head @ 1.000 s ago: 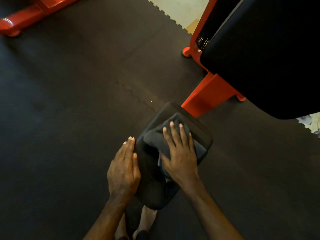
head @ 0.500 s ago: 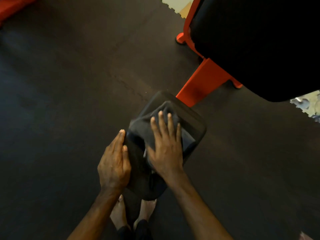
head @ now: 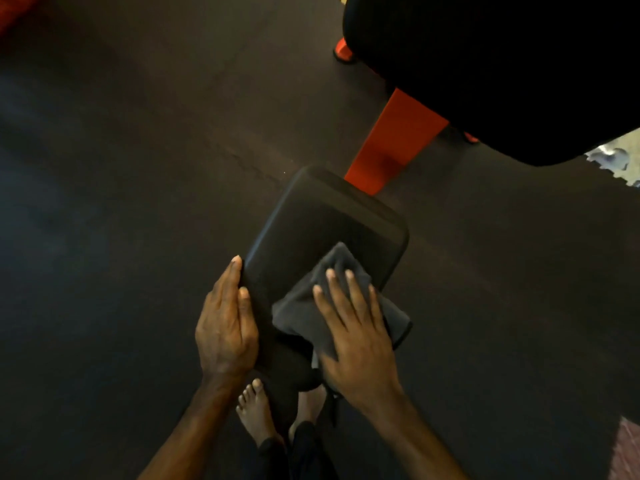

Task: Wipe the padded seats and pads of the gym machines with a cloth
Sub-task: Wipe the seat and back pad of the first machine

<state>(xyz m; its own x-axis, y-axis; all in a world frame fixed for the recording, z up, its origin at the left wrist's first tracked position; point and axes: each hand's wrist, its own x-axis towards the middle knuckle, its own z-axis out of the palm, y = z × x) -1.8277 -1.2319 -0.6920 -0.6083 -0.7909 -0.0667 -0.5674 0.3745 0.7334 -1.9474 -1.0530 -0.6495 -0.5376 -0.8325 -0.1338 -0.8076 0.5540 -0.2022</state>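
The grey cloth (head: 334, 311) lies bunched under the right hand (head: 358, 336), on the near right part of the black padded seat (head: 311, 223). It is dark, soft and creased, and one edge hangs over the seat's right side. The right hand's fingers (head: 356, 294) are straight and spread, pressing flat on the cloth. The left hand (head: 225, 327) rests on the seat's left edge, fingers straight and together, holding nothing.

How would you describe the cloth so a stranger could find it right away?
Start at the orange machine frame, then drop to the small black padded seat nearest the bare feet. The cloth lies under the flat right hand: dark grey, crumpled and soft, unlike the smooth seat.
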